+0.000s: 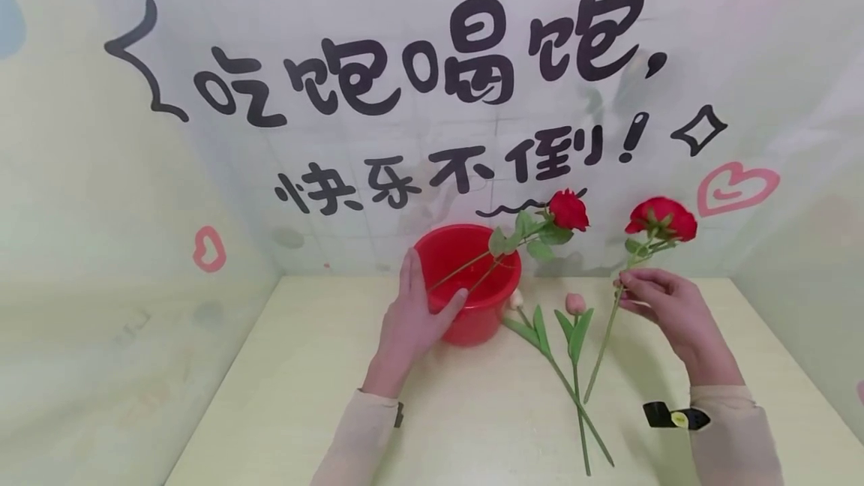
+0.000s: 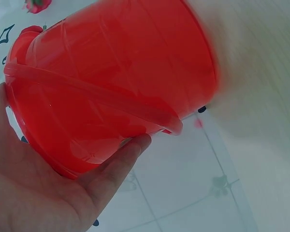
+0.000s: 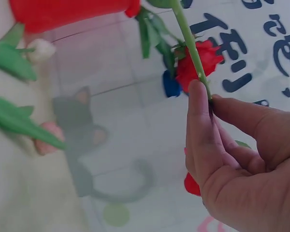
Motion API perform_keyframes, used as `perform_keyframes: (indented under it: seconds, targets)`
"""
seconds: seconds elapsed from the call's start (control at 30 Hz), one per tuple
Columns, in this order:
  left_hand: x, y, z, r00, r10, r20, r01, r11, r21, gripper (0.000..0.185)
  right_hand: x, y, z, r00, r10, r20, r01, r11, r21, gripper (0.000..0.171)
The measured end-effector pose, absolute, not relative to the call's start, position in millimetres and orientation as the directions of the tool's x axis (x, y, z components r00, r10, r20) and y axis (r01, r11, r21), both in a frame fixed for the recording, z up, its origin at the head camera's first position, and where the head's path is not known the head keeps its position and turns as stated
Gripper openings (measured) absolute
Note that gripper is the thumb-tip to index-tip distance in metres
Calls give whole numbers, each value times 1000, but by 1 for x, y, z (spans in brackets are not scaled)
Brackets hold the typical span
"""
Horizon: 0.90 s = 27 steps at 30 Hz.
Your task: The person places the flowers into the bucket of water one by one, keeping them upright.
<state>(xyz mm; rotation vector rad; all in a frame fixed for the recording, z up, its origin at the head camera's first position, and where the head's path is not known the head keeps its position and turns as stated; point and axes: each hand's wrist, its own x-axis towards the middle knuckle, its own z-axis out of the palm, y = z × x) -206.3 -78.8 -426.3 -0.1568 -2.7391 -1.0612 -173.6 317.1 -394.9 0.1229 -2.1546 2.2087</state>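
Note:
My left hand [image 1: 415, 317] grips a red plastic bucket [image 1: 472, 330] by its rim, on the left and front side. In the left wrist view, the bucket [image 2: 121, 58] shows its side and a red handle [image 2: 94, 93]. A red rose [image 1: 569, 210] leans out of the bucket to the right, and two green stems run down inside. To the right, my right hand [image 1: 668, 310] pinches the green stem of another red rose [image 1: 661, 220] between thumb and fingers. This rose stands nearly upright, bloom on top, its stem slanting down toward the table.
On the pale table [image 1: 304, 396], a pale tulip [image 1: 516, 300] and a pink tulip [image 1: 575, 304] lie between bucket and right hand, their stems crossing. A printed white backdrop [image 1: 405, 6] rises behind the bucket, and light sheeting [image 1: 101, 246] hangs at the sides.

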Motion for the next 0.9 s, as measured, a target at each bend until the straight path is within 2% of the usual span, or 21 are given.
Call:
perform_keyframes:
  seconds: [0.1,0.43,0.7,0.9]
  targets:
    - [-208,-78,-423,-971,34,237,187,728,660,118,-174,313,-377,-989,8,147,-147,-127,-981,11]
    - [-209,-79,-419,-969,36,245,195,721,665,117,-190,276,-327,-955,160,250,-289,-308,-907,17]
    - [-202,-79,-426,-975,33,218,173,729,662,118,-202,236,-308,-902,304,306,-389,-268,-881,18]
    - [-203,-78,-425,-971,42,236,192,722,665,118,-220,214,-301,-874,385,298,-422,-296,-857,15]
